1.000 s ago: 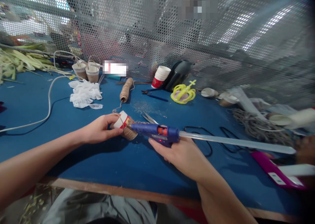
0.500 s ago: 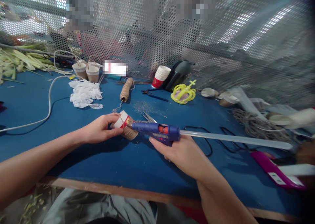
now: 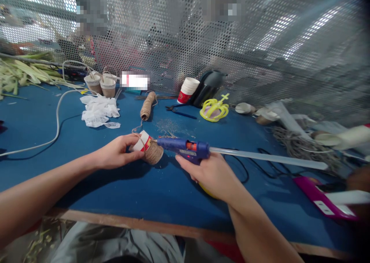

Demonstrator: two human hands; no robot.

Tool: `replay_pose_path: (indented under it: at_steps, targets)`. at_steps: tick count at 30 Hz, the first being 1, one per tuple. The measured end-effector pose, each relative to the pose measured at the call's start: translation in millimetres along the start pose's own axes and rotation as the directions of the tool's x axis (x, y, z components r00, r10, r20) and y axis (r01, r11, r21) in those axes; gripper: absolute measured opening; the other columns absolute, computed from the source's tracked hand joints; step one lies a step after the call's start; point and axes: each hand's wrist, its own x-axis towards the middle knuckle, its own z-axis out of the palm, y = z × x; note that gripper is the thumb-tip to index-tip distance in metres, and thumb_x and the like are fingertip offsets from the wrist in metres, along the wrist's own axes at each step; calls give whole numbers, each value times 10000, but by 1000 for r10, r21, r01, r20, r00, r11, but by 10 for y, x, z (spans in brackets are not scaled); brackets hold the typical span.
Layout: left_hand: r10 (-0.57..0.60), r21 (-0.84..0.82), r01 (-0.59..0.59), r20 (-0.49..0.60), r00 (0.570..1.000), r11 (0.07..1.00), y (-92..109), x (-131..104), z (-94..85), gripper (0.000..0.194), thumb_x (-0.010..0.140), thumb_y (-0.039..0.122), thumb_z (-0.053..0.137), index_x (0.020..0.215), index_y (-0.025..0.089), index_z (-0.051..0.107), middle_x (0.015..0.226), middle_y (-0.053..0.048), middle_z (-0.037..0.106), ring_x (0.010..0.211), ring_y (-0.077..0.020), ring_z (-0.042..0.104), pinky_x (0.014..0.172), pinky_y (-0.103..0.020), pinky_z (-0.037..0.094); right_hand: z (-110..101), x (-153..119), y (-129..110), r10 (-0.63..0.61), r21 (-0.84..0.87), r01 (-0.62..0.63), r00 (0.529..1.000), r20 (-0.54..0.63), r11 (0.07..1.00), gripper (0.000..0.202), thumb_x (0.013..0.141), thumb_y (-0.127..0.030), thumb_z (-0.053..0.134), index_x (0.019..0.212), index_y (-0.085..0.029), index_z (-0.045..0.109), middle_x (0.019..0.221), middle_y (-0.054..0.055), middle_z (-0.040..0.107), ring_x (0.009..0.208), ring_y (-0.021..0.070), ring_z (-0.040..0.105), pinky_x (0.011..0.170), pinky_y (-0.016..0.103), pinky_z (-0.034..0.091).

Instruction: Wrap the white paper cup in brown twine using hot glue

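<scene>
Between the fingers and thumb of my left hand [image 3: 120, 152] is a paper cup [image 3: 153, 153], tilted on its side, its lower part wrapped in brown twine and its rim end white and red. My right hand [image 3: 214, 174] is closed around the handle of a blue glue gun [image 3: 183, 146] with a red light lit. The nozzle points left and meets the cup near the edge of the twine. From the gun's back a long clear glue stick [image 3: 268, 159] sticks out to the right. A twine roll [image 3: 148, 106] lies behind the cup, its strand running to it.
White gloves [image 3: 100, 111], two twine-wrapped cups [image 3: 108, 86], pliers [image 3: 182, 112], stacked paper cups [image 3: 187, 90] and a yellow crown [image 3: 214, 109] stand or lie farther back. Scissors, partly hidden, lie behind the gun. A purple power strip [image 3: 325, 199] is at right. Perforated metal mesh [image 3: 173, 43] rises behind.
The glue gun has shifted slightly, its nozzle now near the upper edge of the twine, uncovering more of the wrapped part. Its glue stick's end sits farther left. My left hand keeps its hold.
</scene>
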Motion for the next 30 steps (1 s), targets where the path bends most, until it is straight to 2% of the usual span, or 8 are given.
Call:
replay_pose_path:
  at_steps: [4, 11, 14, 18, 20, 23, 26, 30]
  targets:
    - [-7, 19, 7, 3, 1000, 1000, 6, 0, -3, 162, 802, 261, 485, 764, 127, 567, 842, -67, 600, 804, -176, 528, 779, -309, 421, -12, 15, -1, -40, -76, 43, 998, 39, 996, 182, 754, -203, 467, 740, -162, 644, 563, 45, 623, 616, 202, 608, 605, 302, 457]
    - [-3, 17, 3, 2, 1000, 1000, 6, -7, -1, 164, 806, 258, 478, 756, 127, 564, 854, -73, 605, 822, -185, 531, 798, -329, 413, 52, 19, -3, 132, 69, -130, 991, -24, 989, 203, 758, -248, 486, 573, -194, 551, 427, -15, 540, 465, 152, 540, 523, 266, 426]
    - [9, 15, -9, 1, 1000, 1000, 0, -10, -2, 159, 806, 255, 480, 773, 128, 568, 863, -75, 605, 841, -188, 533, 808, -330, 412, 80, 24, 7, 204, 182, -203, 979, 9, 962, 217, 741, -256, 520, 534, -194, 504, 361, -45, 471, 373, 118, 476, 465, 246, 405]
    - [48, 49, -49, 8, 999, 998, 0, -8, -8, 162, 809, 256, 481, 734, 136, 560, 853, -72, 597, 832, -180, 536, 824, -321, 409, 102, 56, 60, 335, 417, -346, 937, 101, 841, 235, 734, -328, 553, 565, -173, 499, 365, -49, 458, 333, 92, 439, 383, 219, 381]
    - [57, 68, -58, 9, 998, 996, -2, -7, -11, 161, 811, 252, 480, 735, 136, 562, 859, -72, 597, 838, -179, 536, 829, -318, 407, 107, 105, 123, 360, 521, -363, 926, 110, 773, 224, 718, -338, 577, 599, -163, 504, 390, -50, 465, 340, 83, 428, 373, 213, 375]
    - [70, 91, -69, -6, 998, 993, -16, -10, -14, 154, 809, 250, 488, 740, 135, 564, 871, -70, 599, 865, -180, 534, 835, -309, 405, 104, 238, 275, 416, 627, -341, 909, 29, 701, 165, 692, -288, 615, 669, -151, 526, 505, -30, 529, 431, 79, 480, 425, 202, 402]
    - [101, 113, -99, -10, 995, 989, -31, -15, -15, 143, 807, 242, 491, 734, 141, 560, 876, -65, 599, 874, -179, 537, 839, -305, 407, 113, 425, 480, 514, 570, -406, 857, -34, 715, 126, 727, -267, 587, 701, -147, 556, 614, 0, 580, 492, 69, 502, 456, 186, 408]
    - [130, 142, -126, -16, 991, 982, -16, -19, -17, 133, 801, 226, 488, 727, 144, 563, 896, -73, 600, 900, -189, 537, 836, -311, 416, 209, 668, 746, 560, 514, -475, 828, -14, 715, 256, 784, -288, 530, 568, -150, 525, 525, 7, 551, 425, 62, 468, 419, 188, 384]
